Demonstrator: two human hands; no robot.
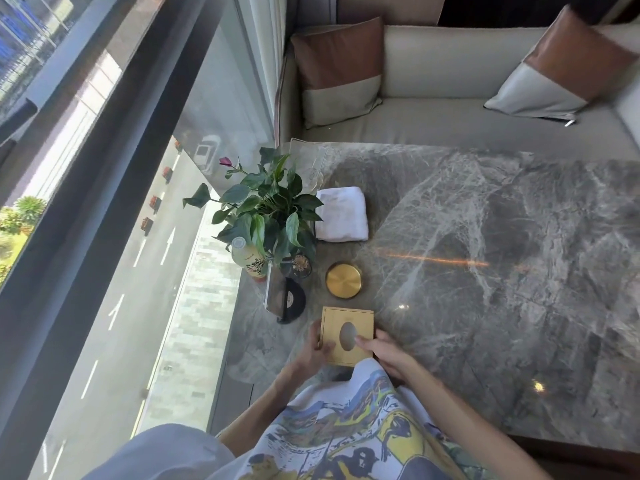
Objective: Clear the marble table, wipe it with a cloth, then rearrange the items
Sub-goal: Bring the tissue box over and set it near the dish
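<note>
A square wooden tissue box (347, 321) with an oval opening rests on the grey marble table (485, 254) near its left front edge. My left hand (317, 348) grips its left side and my right hand (384, 356) holds its right side, a finger across the lid. Behind the box lies a round brass coaster (343, 279). A folded white cloth (342, 214) lies farther back. A leafy green plant (268, 209), a yellow drink bottle (247, 259) and a black stand with a dark card (285, 299) line the table's left edge.
A clear acrylic piece (311, 161) stands at the table's back left corner. A beige sofa (450, 123) with two brown-and-grey cushions (341, 71) runs behind the table. A floor-length window (138, 202) borders the left side, looking down on a street.
</note>
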